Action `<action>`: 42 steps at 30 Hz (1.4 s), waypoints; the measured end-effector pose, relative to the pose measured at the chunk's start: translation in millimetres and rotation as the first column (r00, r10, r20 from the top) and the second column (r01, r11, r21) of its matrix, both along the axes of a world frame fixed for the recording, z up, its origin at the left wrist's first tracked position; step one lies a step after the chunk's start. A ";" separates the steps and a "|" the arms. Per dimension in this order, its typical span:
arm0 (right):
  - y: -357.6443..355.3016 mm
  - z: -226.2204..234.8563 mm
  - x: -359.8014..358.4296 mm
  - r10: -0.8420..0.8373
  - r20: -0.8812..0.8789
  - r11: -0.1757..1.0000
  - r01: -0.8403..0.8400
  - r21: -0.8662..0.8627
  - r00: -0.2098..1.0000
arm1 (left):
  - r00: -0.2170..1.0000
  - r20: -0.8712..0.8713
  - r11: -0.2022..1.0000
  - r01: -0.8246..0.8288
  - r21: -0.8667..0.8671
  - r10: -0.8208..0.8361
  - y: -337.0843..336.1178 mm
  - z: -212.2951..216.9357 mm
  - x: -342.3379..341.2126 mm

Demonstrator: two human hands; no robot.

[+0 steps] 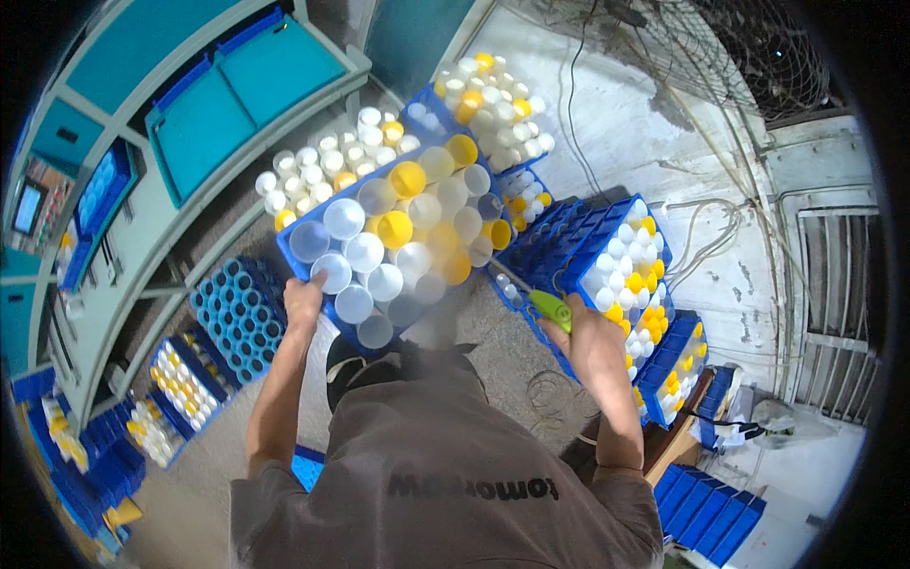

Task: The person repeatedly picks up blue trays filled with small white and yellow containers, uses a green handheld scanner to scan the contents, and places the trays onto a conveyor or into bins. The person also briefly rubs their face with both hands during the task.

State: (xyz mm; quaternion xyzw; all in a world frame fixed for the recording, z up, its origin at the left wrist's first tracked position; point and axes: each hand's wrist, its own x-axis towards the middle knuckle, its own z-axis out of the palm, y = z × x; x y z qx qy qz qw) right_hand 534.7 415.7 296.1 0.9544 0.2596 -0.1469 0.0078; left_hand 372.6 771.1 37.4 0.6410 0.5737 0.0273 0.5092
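Note:
In front of me a blue crate is packed with open-ended plastic tubes, mostly white and translucent, with several yellow ones. My left hand is closed on the crate's near left edge, its fingertips by a white tube. To the right, my right hand grips a lime-green-handled tool; a thin straight rod runs from it toward the crate's right side. The rod's far tip is hard to make out. A hazy patch blurs the tubes at the crate's near right part.
Stacked blue crates of white and yellow tubes stand close on my right. More tubes lie beyond the crate. At left are a blue rack with round holes and a long machine with teal trays. A dark cable runs down the white surface.

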 end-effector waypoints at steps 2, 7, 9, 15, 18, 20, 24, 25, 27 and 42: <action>28.2 2.6 15.0 -0.099 0.094 0.995 0.096 0.036 0.991 | 1.000 0.010 0.999 0.005 0.042 -0.006 39.4 8.9 -2.5; 107.8 -6.3 52.6 -0.036 0.312 0.995 0.005 0.101 0.949 | 0.988 0.155 0.987 -0.045 0.156 0.021 119.0 33.3 -18.3; 135.6 -14.5 61.4 -0.006 0.286 0.997 -0.017 0.079 0.958 | 0.966 0.243 0.996 -0.094 0.002 0.091 147.1 38.9 -32.6; 152.3 -43.0 54.5 -0.018 0.046 0.998 0.016 0.055 0.999 | 0.749 0.277 0.762 -0.436 -0.479 0.602 214.0 14.4 -59.7; 134.9 -78.6 50.5 -0.226 -0.198 0.965 0.246 0.087 0.954 | 0.568 0.347 0.612 -0.382 -0.692 0.746 237.1 -19.0 -52.7; 124.3 -114.4 37.1 -0.324 -0.315 0.924 0.370 0.099 0.892 | 0.442 0.304 0.503 -0.455 -0.735 0.844 260.4 -47.2 -31.1; 88.8 -160.8 -5.7 -0.460 -0.450 0.840 0.539 0.058 0.765 | 0.327 0.175 0.343 -0.578 -0.740 0.929 323.7 -96.4 4.6; 81.3 -168.6 -17.1 -0.497 -0.457 0.825 0.565 0.017 0.738 | 0.347 0.112 0.323 -0.640 -0.698 0.931 337.7 -107.2 11.0; 65.7 -181.2 -35.7 -0.527 -0.540 0.773 0.634 0.016 0.656 | 0.327 0.293 0.437 -0.595 -0.675 0.898 371.6 -122.1 16.1; 6.1 -225.7 -141.0 -0.811 -0.049 0.520 0.758 0.394 0.583 | 0.485 0.833 0.120 0.841 -0.528 0.264 110.1 -197.7 210.5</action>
